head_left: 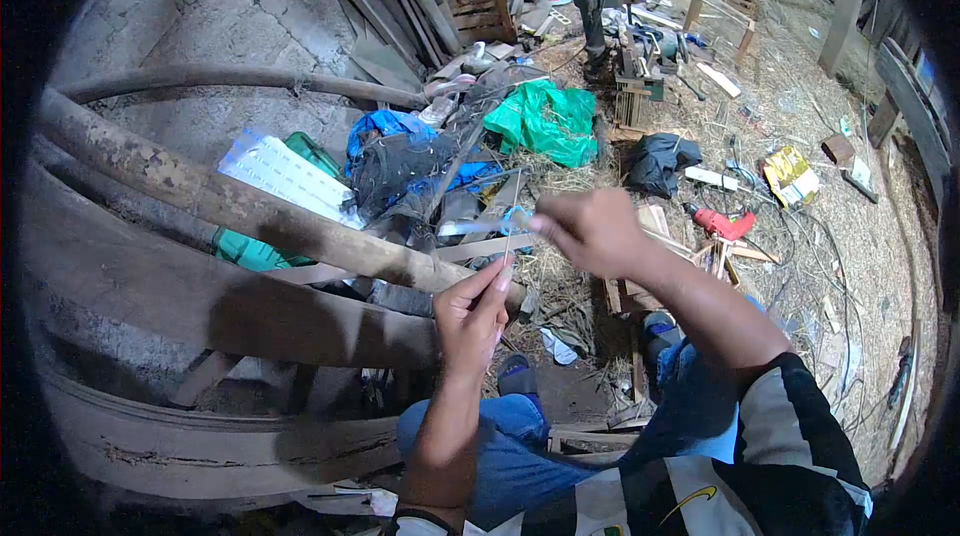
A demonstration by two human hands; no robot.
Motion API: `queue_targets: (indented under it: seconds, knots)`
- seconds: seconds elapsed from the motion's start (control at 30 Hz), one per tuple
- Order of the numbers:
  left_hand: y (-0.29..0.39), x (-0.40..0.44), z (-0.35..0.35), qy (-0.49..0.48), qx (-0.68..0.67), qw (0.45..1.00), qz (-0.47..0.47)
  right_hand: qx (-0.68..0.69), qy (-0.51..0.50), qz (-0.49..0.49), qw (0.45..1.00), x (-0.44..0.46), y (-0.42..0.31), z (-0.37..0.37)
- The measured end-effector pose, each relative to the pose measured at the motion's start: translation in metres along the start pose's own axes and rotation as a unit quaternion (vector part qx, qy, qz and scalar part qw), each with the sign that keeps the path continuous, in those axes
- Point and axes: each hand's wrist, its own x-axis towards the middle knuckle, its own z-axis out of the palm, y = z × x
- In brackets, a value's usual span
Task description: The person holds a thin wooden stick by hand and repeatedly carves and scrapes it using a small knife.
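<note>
Left grip [472, 311], thumb and fingers pinched together, holds a thin strip [507, 248] that stands nearly upright above the fingertips. Right grip [595, 231], a closed fist above and to the right of the left one, holds a knife [465, 228] whose pale blade points leftward across the strip; whether the edge bites or only passes near, I cannot tell. Shaving or trimming the strip looks to be the step in hand. Another stroke would call for a steady left pinch, a shallow blade angle and fingertips well below the edge. Beyond both grips lies a green bag [545, 126]; right of the right grip, a red drill [722, 224].
</note>
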Motion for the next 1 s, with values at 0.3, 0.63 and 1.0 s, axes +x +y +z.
queue_targets:
  seconds: [0.3, 0.63, 1.0]
  knots:
    - [0.001, 0.002, -0.005, -0.027, 0.023, 0.999, -0.025, 0.279, 0.010, 0.170, 0.945, 0.012, 0.029, 0.002]
    - [-0.003, 0.000, 0.015, -0.041, 0.032, 0.998, -0.045, 0.341, -0.089, 0.193, 0.916, 0.006, 0.004, 0.014]
    - [-0.005, 0.002, 0.002, -0.004, -0.012, 1.000, 0.019, 0.005, -0.012, 0.028, 1.000, -0.001, -0.004, 0.005]
